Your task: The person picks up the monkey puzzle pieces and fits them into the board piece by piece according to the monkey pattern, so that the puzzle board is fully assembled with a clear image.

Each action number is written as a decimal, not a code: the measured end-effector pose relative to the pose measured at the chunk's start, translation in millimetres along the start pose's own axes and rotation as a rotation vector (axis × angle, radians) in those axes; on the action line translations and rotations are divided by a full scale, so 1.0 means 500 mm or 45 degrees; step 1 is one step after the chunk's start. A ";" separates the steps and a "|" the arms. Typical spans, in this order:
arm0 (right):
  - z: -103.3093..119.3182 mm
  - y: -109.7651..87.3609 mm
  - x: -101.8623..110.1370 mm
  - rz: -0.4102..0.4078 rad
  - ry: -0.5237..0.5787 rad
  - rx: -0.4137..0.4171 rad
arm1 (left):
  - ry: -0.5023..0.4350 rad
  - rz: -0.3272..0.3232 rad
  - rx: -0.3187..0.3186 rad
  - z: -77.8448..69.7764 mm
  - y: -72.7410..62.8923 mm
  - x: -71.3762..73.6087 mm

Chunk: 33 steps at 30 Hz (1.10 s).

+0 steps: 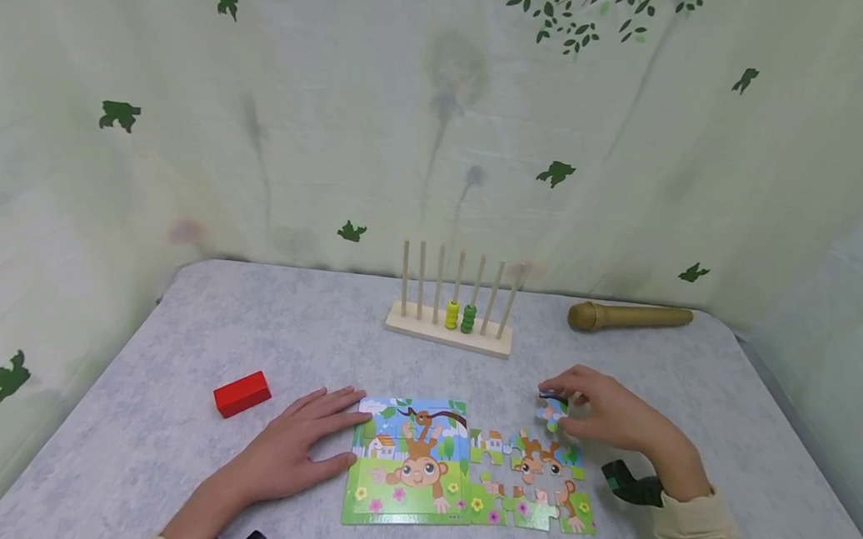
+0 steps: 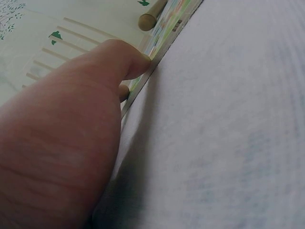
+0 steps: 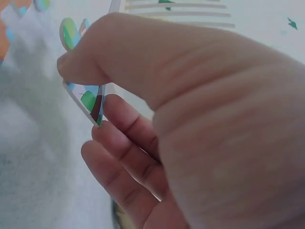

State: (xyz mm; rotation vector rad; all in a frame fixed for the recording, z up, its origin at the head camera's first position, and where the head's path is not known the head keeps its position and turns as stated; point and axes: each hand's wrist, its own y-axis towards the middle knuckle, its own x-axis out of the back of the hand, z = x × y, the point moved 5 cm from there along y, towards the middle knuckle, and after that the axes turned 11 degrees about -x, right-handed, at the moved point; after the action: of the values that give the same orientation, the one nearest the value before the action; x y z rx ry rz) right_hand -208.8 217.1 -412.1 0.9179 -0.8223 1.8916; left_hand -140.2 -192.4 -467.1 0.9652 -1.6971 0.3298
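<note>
Between thumb and fingers my right hand (image 1: 602, 407) pinches a puzzle piece (image 1: 552, 411), raised just beyond the joined pieces. In the right wrist view the same puzzle piece (image 3: 90, 98) shows blue, green and a dark branch. My left hand (image 1: 299, 444) lies with spread fingers at the left edge of a monkey picture board (image 1: 403, 501), fingertips and thumb touching it. Against the board's right side lies a partly joined monkey puzzle (image 1: 534, 515), with gaps in its middle and upper part. In the left wrist view the thumb (image 2: 128, 59) meets the board's edge.
A red block (image 1: 242, 394) lies left of the left hand. Behind the board stands a wooden peg rack (image 1: 427, 328) with yellow beads (image 1: 452, 315) and green beads (image 1: 468, 319). A brown wooden stick (image 1: 631, 318) with a rounded end lies at the back right, near the curtain.
</note>
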 end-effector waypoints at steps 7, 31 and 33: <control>0.027 0.002 0.008 -0.004 0.013 0.053 | -0.005 0.000 0.014 0.000 0.001 0.001; 0.078 0.019 0.000 0.018 -0.024 0.099 | -0.019 -0.028 -0.007 -0.003 0.001 0.005; 0.084 0.022 -0.002 0.023 -0.027 0.114 | -0.021 -0.028 -0.007 -0.003 0.000 0.004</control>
State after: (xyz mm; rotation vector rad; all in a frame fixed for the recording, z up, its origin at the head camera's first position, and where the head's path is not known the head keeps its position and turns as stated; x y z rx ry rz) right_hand -206.7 177.7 -393.4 0.9893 -0.7655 1.9503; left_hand -139.6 -192.3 -464.6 0.9842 -1.7006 0.3034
